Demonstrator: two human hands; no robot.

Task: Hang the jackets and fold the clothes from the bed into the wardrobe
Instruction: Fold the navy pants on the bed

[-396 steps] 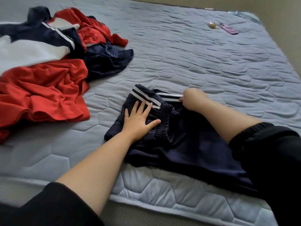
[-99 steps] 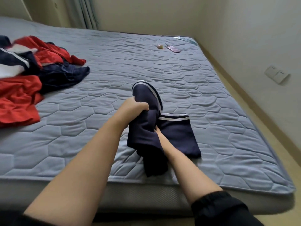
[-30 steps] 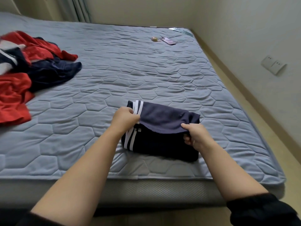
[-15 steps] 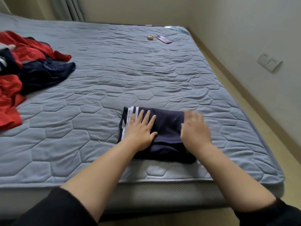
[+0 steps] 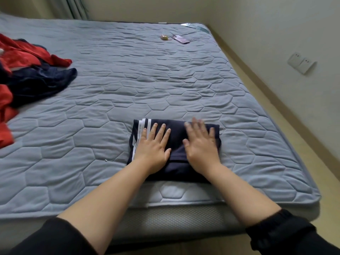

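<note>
I see both hands flat on a folded navy garment (image 5: pixel 175 142) that lies near the front edge of the bed (image 5: pixel 128 85), right of centre. Left hand (image 5: pixel 152 146) is palm down, fingers straight and slightly spread, resting on the left half of the garment, fingertips just beside the white stripes (image 5: pixel 142 126) that run along its left edge. Right hand (image 5: pixel 201 144) is also palm down, fingers straight, pressing the right half; its fingertips look a bit blurred. Neither hand grips anything, both are spread and flat. The two hands are near each other, not touching, with a strip of navy fabric showing between them. Garment is a compact rectangle, several layers visible at its left edge. Black sleeves (image 5: pixel 287 234) are pushed up both forearms. Far left on the bed I see a heap of unfolded clothes (image 5: pixel 27 76), red pieces and a dark navy piece tangled together, partly cut by the frame edge, well apart from the folded garment. Far side of the bed has a phone (image 5: pixel 180 39) in a pinkish case lying flat, and just beside it a small round yellowish object (image 5: pixel 164 37), can't tell what. The wall on the right has a white socket plate (image 5: pixel 301 63). A curtain (image 5: pixel 77 8) hangs at the top left. The wardrobe isn't in view.
</note>
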